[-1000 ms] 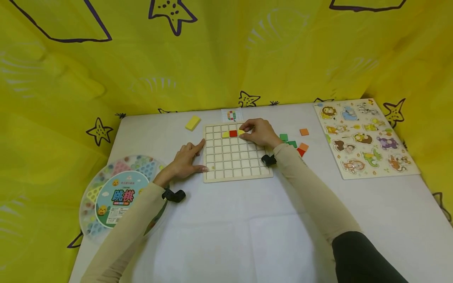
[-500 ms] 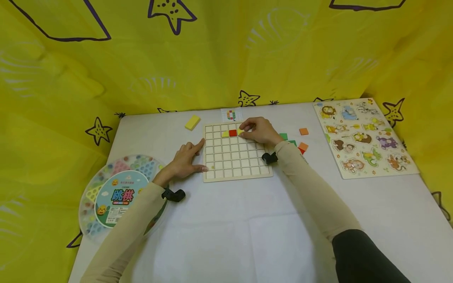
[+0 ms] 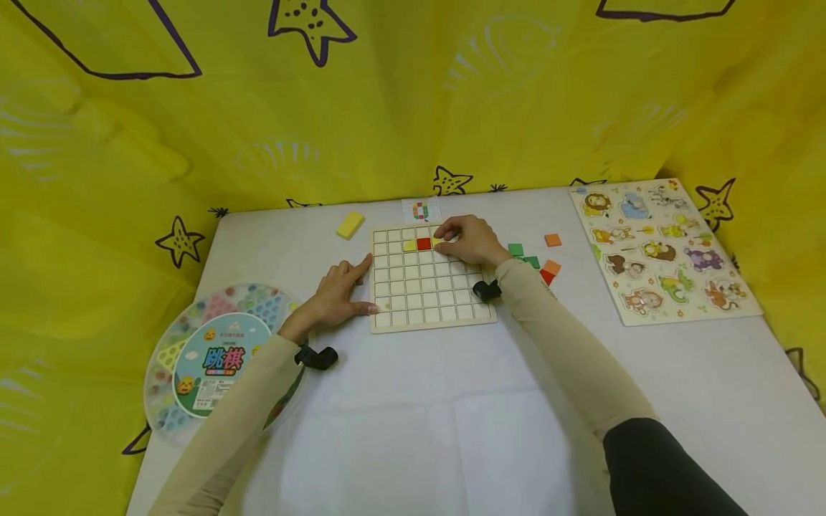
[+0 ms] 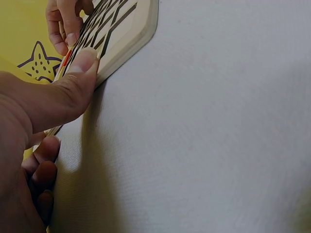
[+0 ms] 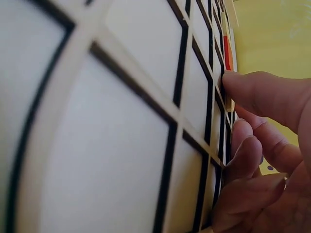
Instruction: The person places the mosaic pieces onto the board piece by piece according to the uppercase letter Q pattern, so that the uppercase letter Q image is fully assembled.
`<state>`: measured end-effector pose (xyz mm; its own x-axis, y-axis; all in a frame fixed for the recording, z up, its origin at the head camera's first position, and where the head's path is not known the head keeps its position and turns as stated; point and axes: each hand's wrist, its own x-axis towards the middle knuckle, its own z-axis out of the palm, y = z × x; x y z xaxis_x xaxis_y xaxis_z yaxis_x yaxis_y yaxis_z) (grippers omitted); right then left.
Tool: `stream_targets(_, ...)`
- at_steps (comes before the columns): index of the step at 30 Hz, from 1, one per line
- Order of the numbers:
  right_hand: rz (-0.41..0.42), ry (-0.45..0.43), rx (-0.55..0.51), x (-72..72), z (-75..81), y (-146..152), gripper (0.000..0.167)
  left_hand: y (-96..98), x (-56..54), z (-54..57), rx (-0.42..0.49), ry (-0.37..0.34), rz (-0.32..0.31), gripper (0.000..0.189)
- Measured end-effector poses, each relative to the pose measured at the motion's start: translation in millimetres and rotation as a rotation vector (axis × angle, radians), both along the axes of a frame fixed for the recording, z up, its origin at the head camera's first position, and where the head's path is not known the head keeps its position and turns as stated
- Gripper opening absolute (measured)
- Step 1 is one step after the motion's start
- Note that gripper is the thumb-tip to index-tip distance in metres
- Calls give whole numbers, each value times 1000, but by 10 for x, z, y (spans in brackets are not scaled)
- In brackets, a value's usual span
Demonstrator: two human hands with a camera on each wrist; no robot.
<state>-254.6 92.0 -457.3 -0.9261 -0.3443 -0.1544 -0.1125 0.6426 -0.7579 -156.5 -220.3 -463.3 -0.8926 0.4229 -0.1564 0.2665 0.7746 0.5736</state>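
Observation:
A pale wooden grid board lies on the white table. My left hand rests at the board's left side, thumb on its lower-left border and index finger stretched along the edge. In the left wrist view, the thumb lies over the board's rim. Near the far edge, my right hand pinches a yellow tile at a square in the second row. Left of that tile sit a red tile and another yellow tile, which looks triangular. The right fingers partly cover the pinched tile.
Green tiles, orange tiles and a red tile lie right of the board. A yellow block and a pattern card are behind it. An animal puzzle stands right, a round checkers box left.
Both hands stay nearly in place. The right hand keeps its pinch on the yellow tile, with only slight movement.

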Motion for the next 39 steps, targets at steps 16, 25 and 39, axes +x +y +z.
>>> stream_targets(16,15,5,10,-24,-5,23,22,7,-4,-7,-4,-4,2,100)
stream_targets(25,29,10,-26,-36,-11,35,27,-5,-12,-5,-7,-13,5,100)
stream_targets(39,38,-7,-61,-18,2,65,27,-3,-10,-5,-1,-15,-2,100)
